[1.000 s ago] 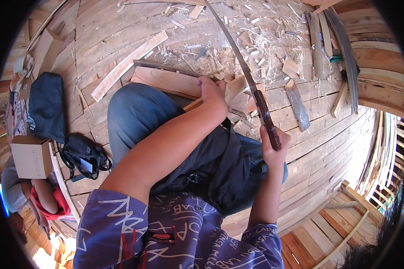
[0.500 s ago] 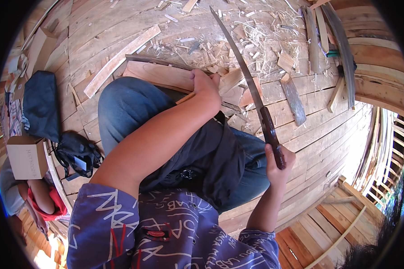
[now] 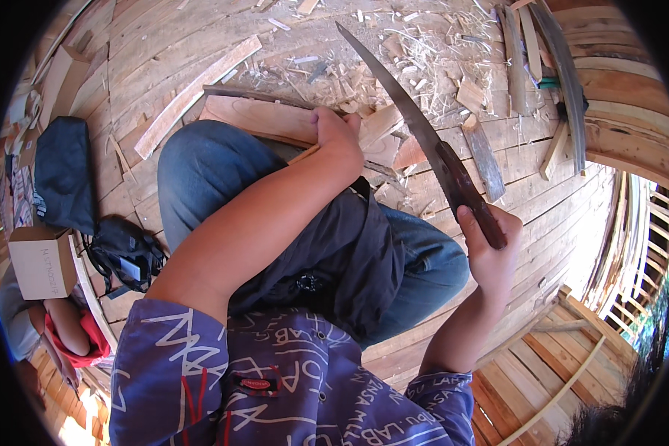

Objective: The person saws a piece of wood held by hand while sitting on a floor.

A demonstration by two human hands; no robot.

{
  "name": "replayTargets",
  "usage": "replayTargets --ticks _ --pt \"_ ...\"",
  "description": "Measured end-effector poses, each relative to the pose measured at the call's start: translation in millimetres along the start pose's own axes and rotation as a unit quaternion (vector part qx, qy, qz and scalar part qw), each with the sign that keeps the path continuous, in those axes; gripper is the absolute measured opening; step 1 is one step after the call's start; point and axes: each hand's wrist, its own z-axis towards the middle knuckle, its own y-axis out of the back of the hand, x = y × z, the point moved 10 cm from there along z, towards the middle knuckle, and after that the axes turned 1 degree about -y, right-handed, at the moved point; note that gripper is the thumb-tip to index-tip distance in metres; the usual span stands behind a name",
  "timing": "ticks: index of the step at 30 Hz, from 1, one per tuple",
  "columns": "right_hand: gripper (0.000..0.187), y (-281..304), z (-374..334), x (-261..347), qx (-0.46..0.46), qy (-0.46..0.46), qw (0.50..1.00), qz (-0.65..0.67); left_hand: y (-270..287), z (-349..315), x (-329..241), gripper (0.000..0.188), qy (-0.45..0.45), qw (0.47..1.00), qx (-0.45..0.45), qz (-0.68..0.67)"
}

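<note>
In my right hand (image 3: 494, 238) is a saw (image 3: 405, 104) with a dark brown handle. The hand is closed round the handle, and the long tapering blade points up and to the left, apart from the wood. Fine teeth seem to show on its left edge near the handle. My left hand (image 3: 340, 134) is closed on a pale piece of wood (image 3: 381, 125) in front of my lap; the wrist and palm hide part of it. Just left of that hand lies a wider board (image 3: 264, 119) with a dark-edged strip behind it.
Shavings and offcuts (image 3: 431, 67) cover the plank floor ahead. A long curved wood strip (image 3: 197, 93) lies at left, a short offcut (image 3: 483, 156) at right. A black bag (image 3: 126, 249) and cardboard box (image 3: 41, 260) stand left, near another person's arm (image 3: 68, 327).
My right hand has moved to the right and slightly up with the saw, and the blade now turns its flat side more toward view. My left hand keeps its grip, nearly still.
</note>
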Motion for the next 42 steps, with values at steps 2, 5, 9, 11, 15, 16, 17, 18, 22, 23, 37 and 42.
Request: replayTargets --ticks 2,5,9,11,15,16,17,18,22,23,37,42 --pt "0.028 0 2 -4 0.014 -0.032 0.999 0.009 -2 -1 -3 0.053 -0.02 1.0 0.013 0.01" --pt "0.028 6 -11 -11 0.024 -0.034 0.999 -0.008 -12 10 -4 0.049 -0.004 0.999 0.016 0.034" --pt "0.028 33 -36 -25 0.016 -0.079 0.997 -0.002 -12 11 -7 0.05 0.001 0.999 0.018 0.045" --pt "0.029 35 -40 -26 0.017 -0.086 0.996 -0.005 -12 9 -7 0.05 -0.007 0.999 0.014 0.051" --pt "0.029 28 -40 -17 0.024 -0.08 0.996 -0.017 -11 5 -7 0.047 -0.025 0.998 0.028 0.049" --pt "0.029 28 -38 -14 0.02 -0.078 0.997 -0.019 -10 4 -8 0.047 -0.029 0.998 0.033 0.049" --pt "0.03 31 -35 -11 0.013 -0.081 0.996 -0.021 -10 4 -8 0.046 -0.029 0.998 0.035 0.051" --pt "0.03 32 -32 -7 0.012 -0.078 0.997 -0.019 -9 4 -7 0.046 -0.024 0.998 0.028 0.053" --pt "0.03 37 -23 4 0.012 -0.072 0.997 -0.027 -3 3 -4 0.072 0.001 0.999 -0.017 0.048" --pt "0.03 34 -23 9 0.013 -0.07 0.997 -0.029 -1 1 -2 0.072 0.002 0.999 -0.015 0.036" --pt "0.032 45 -29 16 0.028 -0.092 0.994 -0.054 -8 3 -3 0.05 -0.022 0.999 0.035 0.027" --pt "0.027 23 -24 17 0.009 -0.078 0.994 -0.074 2 -6 5 0.07 -0.005 1.0 -0.006 0.03"
